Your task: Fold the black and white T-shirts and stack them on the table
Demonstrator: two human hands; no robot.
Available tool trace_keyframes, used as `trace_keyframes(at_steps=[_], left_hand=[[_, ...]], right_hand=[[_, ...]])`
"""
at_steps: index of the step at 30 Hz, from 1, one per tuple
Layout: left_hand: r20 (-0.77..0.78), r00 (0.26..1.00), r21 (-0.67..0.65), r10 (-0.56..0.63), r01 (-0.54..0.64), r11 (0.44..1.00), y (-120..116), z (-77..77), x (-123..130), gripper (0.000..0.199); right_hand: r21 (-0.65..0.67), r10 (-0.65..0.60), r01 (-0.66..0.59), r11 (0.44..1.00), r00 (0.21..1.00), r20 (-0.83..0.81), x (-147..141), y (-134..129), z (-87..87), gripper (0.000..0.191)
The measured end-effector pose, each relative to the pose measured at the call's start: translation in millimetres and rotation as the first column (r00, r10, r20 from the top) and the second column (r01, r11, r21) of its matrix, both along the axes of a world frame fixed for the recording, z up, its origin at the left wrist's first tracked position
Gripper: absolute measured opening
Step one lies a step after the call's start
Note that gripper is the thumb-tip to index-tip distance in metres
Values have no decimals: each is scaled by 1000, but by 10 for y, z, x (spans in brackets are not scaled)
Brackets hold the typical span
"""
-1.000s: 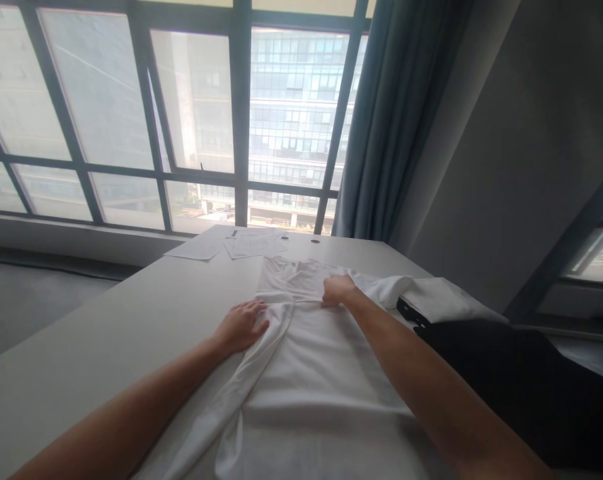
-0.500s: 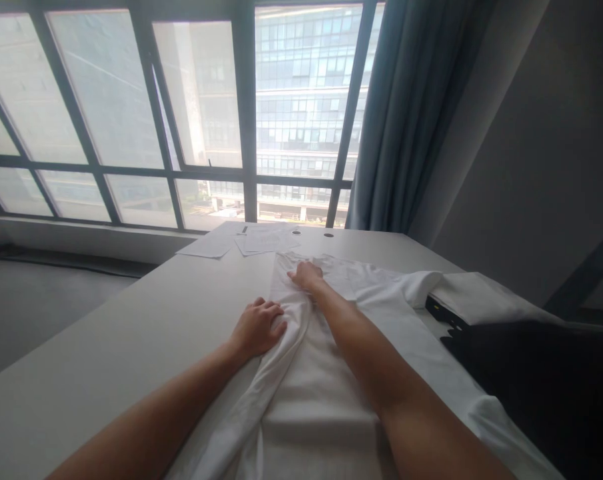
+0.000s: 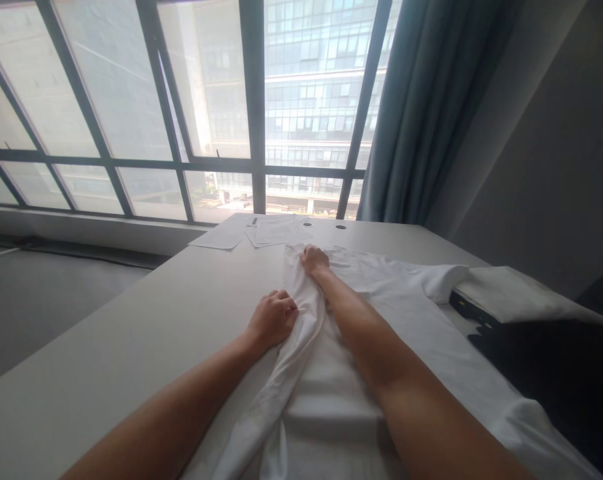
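Note:
A white garment (image 3: 406, 313) lies spread over the white table (image 3: 146, 327), its left part gathered in long folds. At the folded left edge, my left hand (image 3: 274, 316) is closed, with its fingertips pinching the cloth. Farther off, near the garment's far end, my right hand (image 3: 314, 260) is closed on the fabric by the top of the fold. My right forearm crosses over the middle of the garment and hides part of it.
Sheets of paper (image 3: 281, 232) lie at the table's far end beside two round holes. On the right are a folded white cloth (image 3: 516, 293), a dark item under it and black material (image 3: 546, 360). Windows and a blue-grey curtain (image 3: 406, 120) stand beyond.
My left hand's fingers have gone from spread to closed on the cloth edge. My right hand has tightened on the fabric near the far end. The view has shifted slightly.

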State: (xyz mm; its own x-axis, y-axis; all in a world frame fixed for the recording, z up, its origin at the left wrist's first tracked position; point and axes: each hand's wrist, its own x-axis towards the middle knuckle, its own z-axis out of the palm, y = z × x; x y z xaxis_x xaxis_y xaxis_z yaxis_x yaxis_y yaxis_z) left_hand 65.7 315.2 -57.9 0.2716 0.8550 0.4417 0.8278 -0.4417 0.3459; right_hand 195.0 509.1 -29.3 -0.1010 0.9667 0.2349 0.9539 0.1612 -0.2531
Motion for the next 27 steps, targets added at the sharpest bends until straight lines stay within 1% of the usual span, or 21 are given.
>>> trace_keyframes(at_steps=[2,5,6,8,9,11,13,14,15,16,17,18,20,21,23,25,27], left_hand=[[5,1000,-5,10,-10,1000,2,6,1,16],[-47,998,4,42,-42,999,-12,29,12,17],[-68,996,8,56,-56,998,-19,37,17,17],[-92,993,16,73,-72,997,-31,47,25,18],[-93,993,19,74,-73,997,-35,49,27,18],[-88,993,21,73,-72,997,-41,47,27,18],[-87,993,16,78,-77,997,-42,40,23,18],[-87,993,10,80,-80,997,-42,38,21,18],[-86,993,4,82,-82,997,-43,36,20,18],[-86,993,0,81,-81,997,-43,35,20,17],[-85,993,-4,79,-79,997,-42,35,20,17],[-87,993,-7,77,-77,997,-42,35,21,17],[-91,993,-11,76,-77,997,-43,36,24,16],[-92,993,-11,78,-79,997,-44,36,25,16],[-88,993,-10,80,-81,997,-47,35,23,16],[-76,994,-15,81,-82,997,-50,35,19,17],[-68,994,-27,81,-83,996,-52,36,14,17]], right_hand=[[27,27,-28,999,1000,12,42,-21,-13,36],[1,-16,16,1000,997,72,34,-81,-15,34],[16,-4,3,1000,996,87,-5,-111,-14,35],[42,72,-77,996,992,106,-140,-181,-23,40],[14,118,-121,993,986,116,-224,-218,-36,45],[-133,184,-168,977,976,119,-380,-280,-76,59],[-272,262,-236,933,963,62,-456,-310,-119,69],[-299,309,-289,909,951,18,-447,-311,-138,70],[-291,352,-344,893,936,-24,-406,-303,-153,68],[-254,378,-379,890,924,-53,-338,-288,-165,66],[-210,376,-381,900,924,-66,-250,-269,-177,64],[-176,347,-352,919,936,-62,-153,-248,-190,63],[-170,277,-278,945,960,-27,30,-207,-218,63],[-188,267,-264,946,964,-9,106,-190,-233,64],[-220,307,-300,928,952,-2,228,-161,-250,65],[-171,307,-308,936,951,-33,360,-140,-242,64],[-107,239,-244,964,969,-60,585,-127,-207,61]])
